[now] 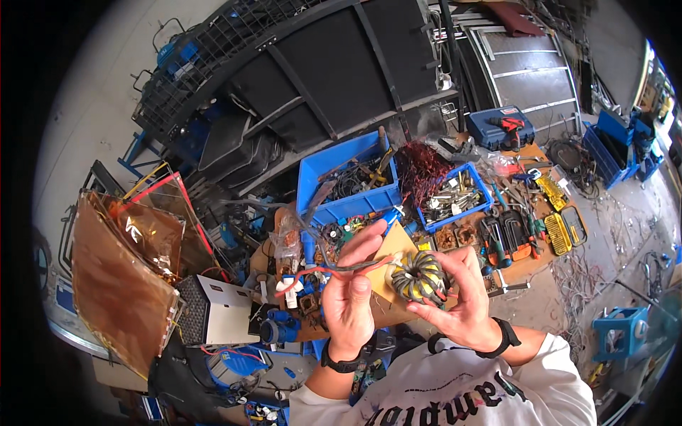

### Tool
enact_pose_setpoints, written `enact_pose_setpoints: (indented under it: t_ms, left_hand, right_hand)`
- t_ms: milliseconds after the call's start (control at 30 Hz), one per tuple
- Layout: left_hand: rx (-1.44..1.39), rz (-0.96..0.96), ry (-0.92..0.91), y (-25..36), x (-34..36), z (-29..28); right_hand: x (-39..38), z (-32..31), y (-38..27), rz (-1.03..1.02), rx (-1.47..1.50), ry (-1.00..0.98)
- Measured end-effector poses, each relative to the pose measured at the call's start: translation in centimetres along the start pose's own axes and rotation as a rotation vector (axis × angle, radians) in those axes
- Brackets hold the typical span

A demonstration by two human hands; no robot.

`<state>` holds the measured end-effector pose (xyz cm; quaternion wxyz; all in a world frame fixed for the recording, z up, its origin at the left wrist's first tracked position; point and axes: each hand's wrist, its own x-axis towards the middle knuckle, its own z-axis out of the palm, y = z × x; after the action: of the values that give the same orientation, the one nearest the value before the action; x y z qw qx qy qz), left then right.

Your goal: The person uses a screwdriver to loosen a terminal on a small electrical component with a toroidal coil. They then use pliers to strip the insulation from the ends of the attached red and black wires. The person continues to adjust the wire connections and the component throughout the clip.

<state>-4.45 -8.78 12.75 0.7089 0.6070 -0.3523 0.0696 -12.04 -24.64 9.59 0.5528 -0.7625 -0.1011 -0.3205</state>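
Note:
In my right hand (465, 295) is a ring-shaped toroidal coil (418, 278), with dark wire wound in turns over a yellow core. Thumb and fingers close round its right side. A wire lead (312, 270), partly red and partly dark, runs left from the coil across my left hand (349, 298). That hand has its fingers stretched upward, with the lead lying between thumb and fingers; its loose end sticks out on the left. Behind the coil lies a tan board (387, 259) on the cluttered workbench.
Beyond my hands stand a large blue bin (348, 206) of cables and a blue tray (455, 195) of metal parts. Dark red wire (423, 170) is heaped between them. Hand tools (515, 231) and a blue case (501, 128) with a red drill (509, 128) lie right. Brown sheets (121, 277) lean left.

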Motion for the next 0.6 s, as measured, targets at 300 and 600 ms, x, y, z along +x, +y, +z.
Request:
enact_pose_setpoints:
  t_ms: [300, 600]
  left_hand:
    - [-0.044, -0.131, -0.091, 2.5, 1.6, -0.8]
    - [0.012, -0.219, -0.19, 3.4, 2.4, -0.3]
  right_hand:
    - [-0.5, -0.8, -0.2, 0.0, -0.062, -0.061]
    - [-1.2, -2.0, -0.4, -0.064, -0.047, -0.131]
